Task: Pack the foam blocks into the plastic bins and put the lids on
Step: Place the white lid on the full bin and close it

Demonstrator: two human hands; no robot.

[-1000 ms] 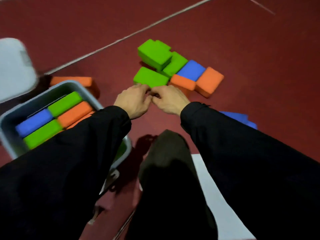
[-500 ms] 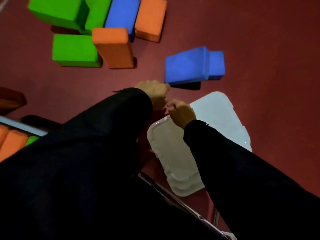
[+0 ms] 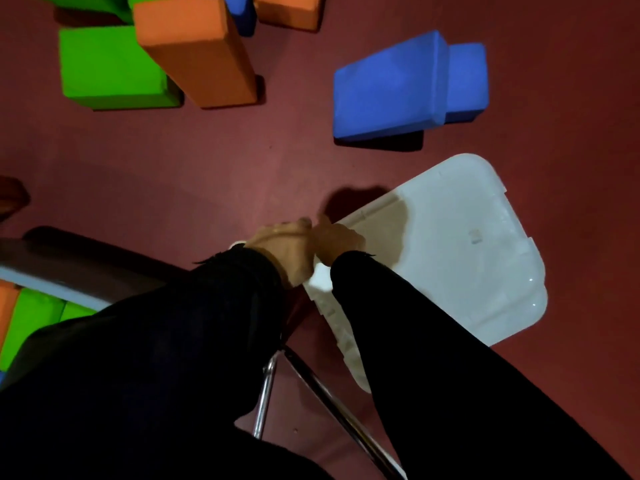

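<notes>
So both hands are bunched together at the near-left corner of the lid. The left hand and right hand touch each other, and both look curled onto the lid's edge, though I can't tell how firm the grip is since the fingers are mostly hidden.

That lid is a milky, see-through white plastic rectangle with rounded corners and a raised rim, lying flat on the dark red floor, right of centre.

Far behind it sit two blue blocks, one overlapping the other. Far left there's an orange block leaning over a green block, with more blocks cut off at the top edge.

The bin peeks in at the near left, grey rim showing, with green and orange blocks packed inside. Black sleeves cover most of the near side, with a chrome chair leg between them.
</notes>
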